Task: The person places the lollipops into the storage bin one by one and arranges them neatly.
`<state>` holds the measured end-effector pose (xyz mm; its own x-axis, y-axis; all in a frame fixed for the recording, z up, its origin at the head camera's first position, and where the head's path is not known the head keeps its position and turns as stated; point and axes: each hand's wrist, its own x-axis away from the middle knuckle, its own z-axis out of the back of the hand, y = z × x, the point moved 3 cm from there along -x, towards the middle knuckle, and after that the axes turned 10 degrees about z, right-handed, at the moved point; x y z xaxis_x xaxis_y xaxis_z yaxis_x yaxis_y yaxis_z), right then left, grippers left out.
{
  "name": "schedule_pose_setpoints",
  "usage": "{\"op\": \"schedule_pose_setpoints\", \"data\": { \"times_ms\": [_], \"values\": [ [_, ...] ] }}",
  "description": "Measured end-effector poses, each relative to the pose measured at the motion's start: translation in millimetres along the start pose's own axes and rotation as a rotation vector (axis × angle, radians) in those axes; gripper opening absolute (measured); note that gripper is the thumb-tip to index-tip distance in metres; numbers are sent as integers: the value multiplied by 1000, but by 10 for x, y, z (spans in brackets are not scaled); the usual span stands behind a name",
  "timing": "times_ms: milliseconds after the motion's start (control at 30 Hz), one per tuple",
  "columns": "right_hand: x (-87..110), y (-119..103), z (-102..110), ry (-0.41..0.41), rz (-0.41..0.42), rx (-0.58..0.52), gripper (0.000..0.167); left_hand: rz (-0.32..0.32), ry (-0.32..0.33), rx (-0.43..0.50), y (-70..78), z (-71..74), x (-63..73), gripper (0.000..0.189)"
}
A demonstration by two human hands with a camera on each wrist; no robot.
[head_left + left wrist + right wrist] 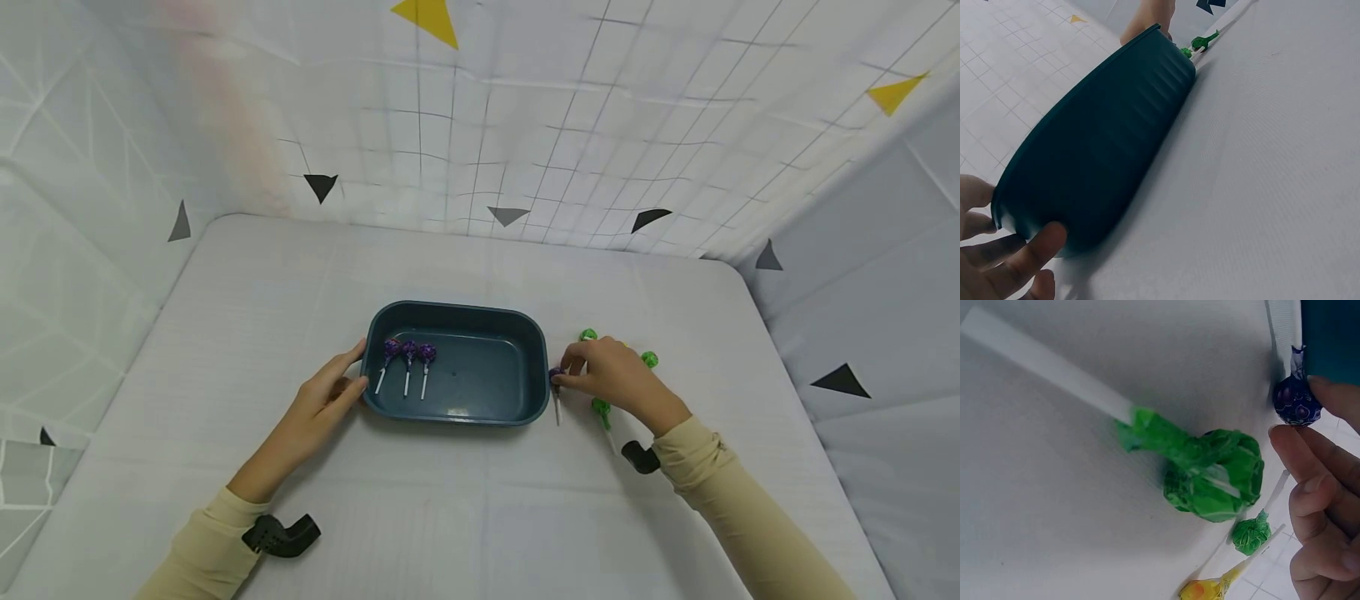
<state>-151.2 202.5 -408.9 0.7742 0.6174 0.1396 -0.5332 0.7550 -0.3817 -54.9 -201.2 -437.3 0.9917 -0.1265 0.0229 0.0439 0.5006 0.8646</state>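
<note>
A dark teal bin (454, 412) stands on the table, with three purple lollipops (409, 350) lying side by side in its left part. My left hand (318, 408) rests against the bin's left end, fingers and thumb touching the outside of the wall. Just outside the right end, my right hand (611, 375) pinches the head of another purple lollipop (1297, 403) between thumb and fingertips. Its white stick points toward the near edge in the head view. Around that hand lie green lollipops (602, 407) and a yellow lollipop (1202, 589).
The table (450, 517) has a white cover. White patterned sheets (480, 150) hang behind it and along both sides. A black wrist camera mount (281, 536) sits on the left sleeve, another mount (641, 457) on the right.
</note>
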Motion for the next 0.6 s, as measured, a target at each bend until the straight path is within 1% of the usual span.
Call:
{"op": "schedule_pose_setpoints", "data": {
  "times_ms": [100, 200, 267, 400, 600],
  "values": [
    [-4, 2, -5, 7, 9, -3, 27, -3, 0, 0, -8, -3, -3, 57],
    [-12, -8, -12, -2, 40, -5, 30, -3, 1, -1, -13, -5, -5, 57],
    [-19, -17, -17, -13, 60, -13, 28, -1, 1, -2, -15, -5, -6, 57],
    [-25, -27, -14, -17, 72, -28, 22, 2, -1, -5, -18, -8, -8, 57],
    [-17, -30, -1, -13, 49, -43, 21, -2, 0, -2, -15, -5, -8, 57]
  ]
}}
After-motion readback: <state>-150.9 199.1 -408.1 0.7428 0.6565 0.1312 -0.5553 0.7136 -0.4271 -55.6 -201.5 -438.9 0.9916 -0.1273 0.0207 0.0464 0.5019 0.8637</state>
